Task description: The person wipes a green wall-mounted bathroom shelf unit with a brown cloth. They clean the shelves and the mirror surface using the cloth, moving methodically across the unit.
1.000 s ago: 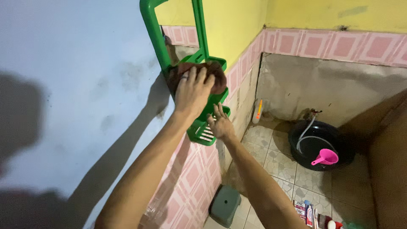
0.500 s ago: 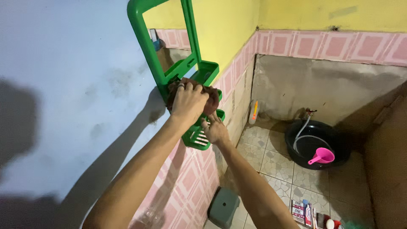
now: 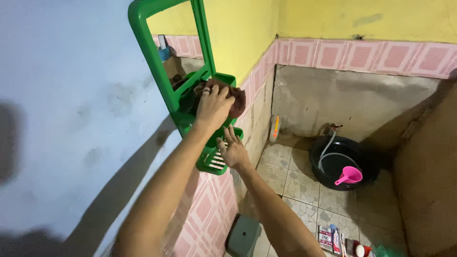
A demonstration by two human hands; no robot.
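A green plastic wall rack [image 3: 147,62] with a mirror [image 3: 178,52] hangs on the blue wall. My left hand [image 3: 213,108], with a ring on one finger, presses a brown cloth [image 3: 236,102] against the rack's upper shelf. Below it, my right hand [image 3: 232,153] has its fingers spread and touches the front of the slatted lower shelf [image 3: 209,164]. Part of the cloth is hidden under my left hand.
On the tiled floor to the right stands a black basin [image 3: 366,162] with a pink dipper [image 3: 350,176] and a white hose [image 3: 326,147] in it. A grey stool [image 3: 243,235] sits below the rack. A bottle [image 3: 275,128] stands in the corner, and small packages [image 3: 331,238] lie on the floor.
The view has swung, so the rack sits further left and more of the mirror shows. My left hand has kept the cloth on the rack, shifting slightly. My right hand stays at the lower shelf.
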